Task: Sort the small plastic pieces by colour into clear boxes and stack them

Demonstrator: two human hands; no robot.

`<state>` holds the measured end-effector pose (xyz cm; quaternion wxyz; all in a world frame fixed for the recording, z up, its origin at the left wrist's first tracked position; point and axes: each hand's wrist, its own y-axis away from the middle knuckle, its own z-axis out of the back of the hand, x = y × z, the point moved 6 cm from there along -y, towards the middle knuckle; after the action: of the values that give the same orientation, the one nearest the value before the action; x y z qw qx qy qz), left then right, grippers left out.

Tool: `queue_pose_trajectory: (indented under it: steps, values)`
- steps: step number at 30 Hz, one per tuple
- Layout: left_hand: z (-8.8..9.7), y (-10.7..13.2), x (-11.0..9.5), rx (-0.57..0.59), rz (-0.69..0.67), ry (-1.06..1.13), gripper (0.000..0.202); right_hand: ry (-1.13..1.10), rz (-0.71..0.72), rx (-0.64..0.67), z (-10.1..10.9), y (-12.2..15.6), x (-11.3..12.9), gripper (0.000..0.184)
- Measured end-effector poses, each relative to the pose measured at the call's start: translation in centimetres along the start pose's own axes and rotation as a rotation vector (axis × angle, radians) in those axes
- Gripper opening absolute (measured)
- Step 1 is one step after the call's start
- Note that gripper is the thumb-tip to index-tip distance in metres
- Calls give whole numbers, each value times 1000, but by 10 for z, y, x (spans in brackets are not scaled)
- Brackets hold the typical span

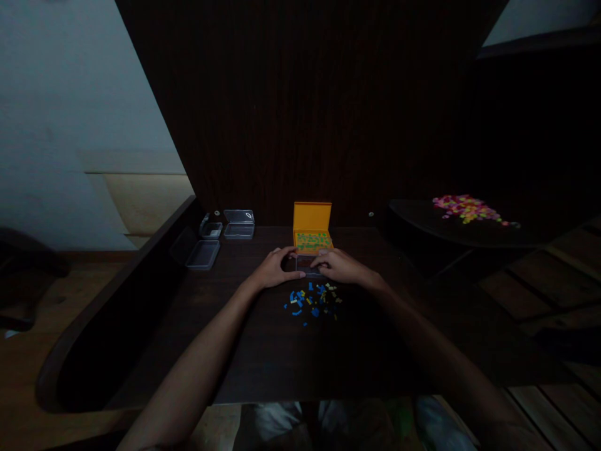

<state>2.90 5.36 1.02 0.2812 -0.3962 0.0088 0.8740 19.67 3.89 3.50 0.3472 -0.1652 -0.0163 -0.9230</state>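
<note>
My left hand [276,268] spans the left side of a small clear plastic box [307,265], thumb at its near edge and fingers at its far edge. My right hand [339,265] reaches over the box's right part, fingers bent and pointing down into it. Whatever those fingertips hold, if anything, is hidden. Just behind the box stands an open yellow case [312,217], its lid upright and its tray filled with small green pieces [313,241]. Nearer to me lies a loose scatter of small blue, yellow and pale pieces [315,300].
Three open clear boxes [239,225] stand at the back left of the dark table [263,357]. A raised side board [117,307] bounds the left. On a dark shelf [413,216] at the right lies a heap of pink and yellow pieces [467,208]. A dark panel rises behind.
</note>
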Motion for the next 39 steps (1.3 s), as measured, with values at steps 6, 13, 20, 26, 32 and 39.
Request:
queue_pose_trajectory:
  steps: [6,13,20,26,32,39]
  values:
    - [1,1,-3,-12,1,1,75,0,-14,-6,5,5,0,33]
    - [2,1,-1,-16,-4,-22,75,33,-50,2,17,17,2,32]
    - [2,0,-1,-11,-10,-14,75,-21,-27,-60,23,37,10,29]
    - [3,1,-1,-20,-7,-31,76,-77,-12,-53,16,54,14,25]
    - [4,0,-1,-18,2,-30,76,-129,24,-11,3,68,23,16]
    - [5,1,-2,-32,-18,-15,73,-204,88,-38,-10,80,40,16]
